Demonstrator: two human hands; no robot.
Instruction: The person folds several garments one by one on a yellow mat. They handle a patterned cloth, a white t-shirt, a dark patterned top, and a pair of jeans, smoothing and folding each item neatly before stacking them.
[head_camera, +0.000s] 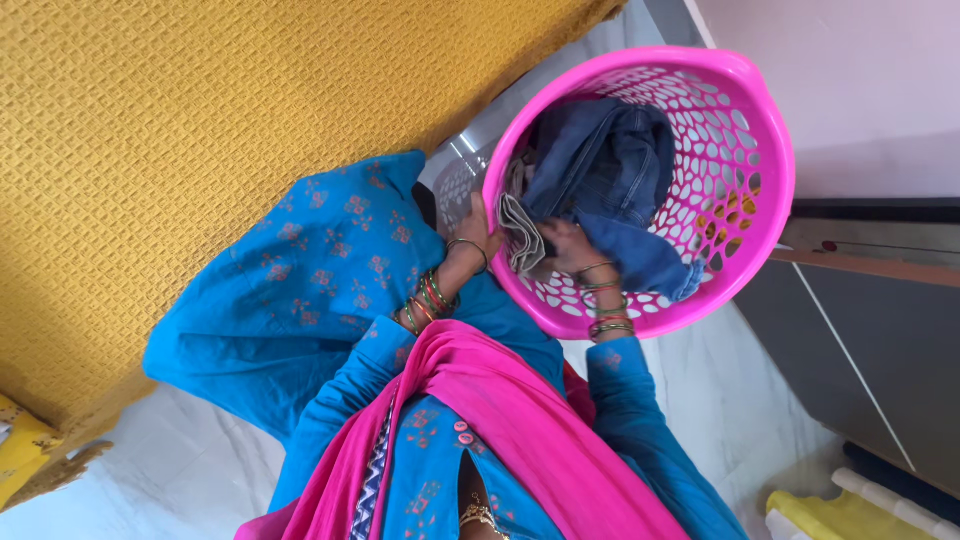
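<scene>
The left hand (480, 225) holds the rim of the pink basket (770, 170). The right hand (565, 245) is down inside it, grabbing the blue jeans (600, 160). A gray cloth (520, 235) lies beside them. The yellow bed (200, 120) is close by.

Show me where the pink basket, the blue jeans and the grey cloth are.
pink basket (770, 120): head view, on its right rim.
blue jeans (600, 160): head view, middle of the folded denim.
grey cloth (520, 235): head view, its folded edge beside the left hand (478, 228).
</scene>
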